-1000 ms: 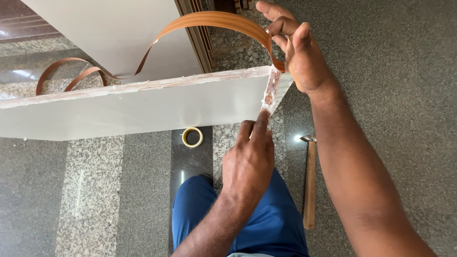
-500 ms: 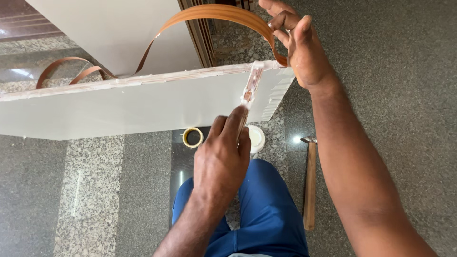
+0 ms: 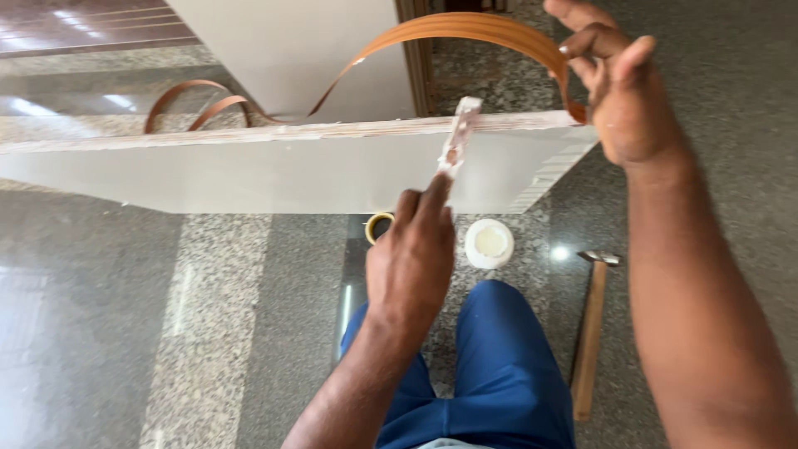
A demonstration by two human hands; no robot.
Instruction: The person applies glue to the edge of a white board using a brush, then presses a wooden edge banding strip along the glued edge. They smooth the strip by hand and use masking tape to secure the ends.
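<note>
Head view: left hand closed on a glue-smeared spreader stick, tip laid across the white board's raw edge to coat it. Right hand pinching brown edge-banding strip, lifted clear of wet glue. Below, on polished granite floor: 1 glue pot, tape roll, hammer.

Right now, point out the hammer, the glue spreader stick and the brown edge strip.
hammer [image 3: 588, 333], head view, middle of its wooden handle.
glue spreader stick [image 3: 459, 133], head view, its upper blade over the board's edge.
brown edge strip [image 3: 465, 25], head view, top of the arch.
</note>
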